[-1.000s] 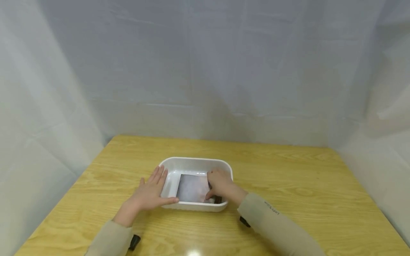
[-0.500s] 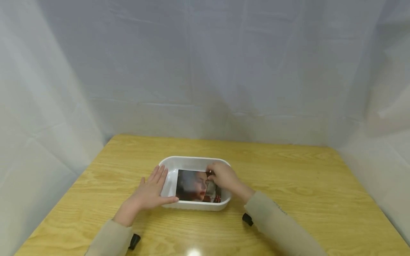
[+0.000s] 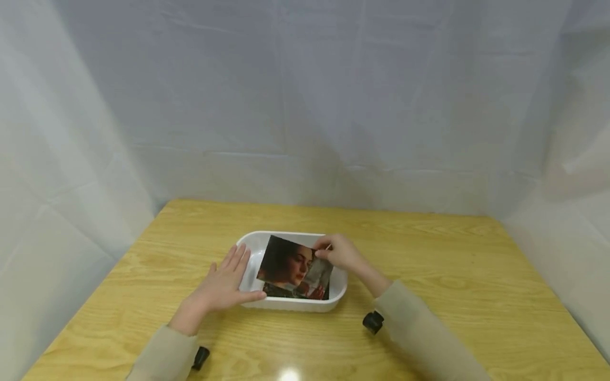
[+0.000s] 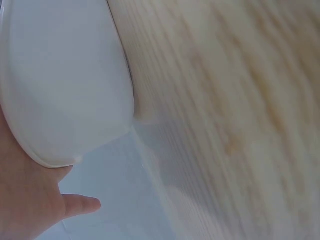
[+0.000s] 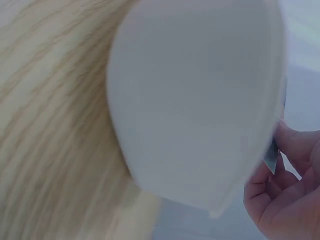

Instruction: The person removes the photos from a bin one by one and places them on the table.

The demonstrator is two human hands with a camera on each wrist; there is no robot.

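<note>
Head view: the photo was pinched at its top corner by the right hand and tilted up out of the white tub, which was steadied flat-fingered by the left hand on the worktop.

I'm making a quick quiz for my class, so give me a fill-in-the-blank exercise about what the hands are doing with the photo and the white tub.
1. The right hand pinches the ____ by its far right corner.
2. The left hand rests flat against the white ____.
3. The tub stands on a ____ table.
4. The photo is tilted, its ____ edge raised.

Missing words: photo; tub; wooden; far
</note>
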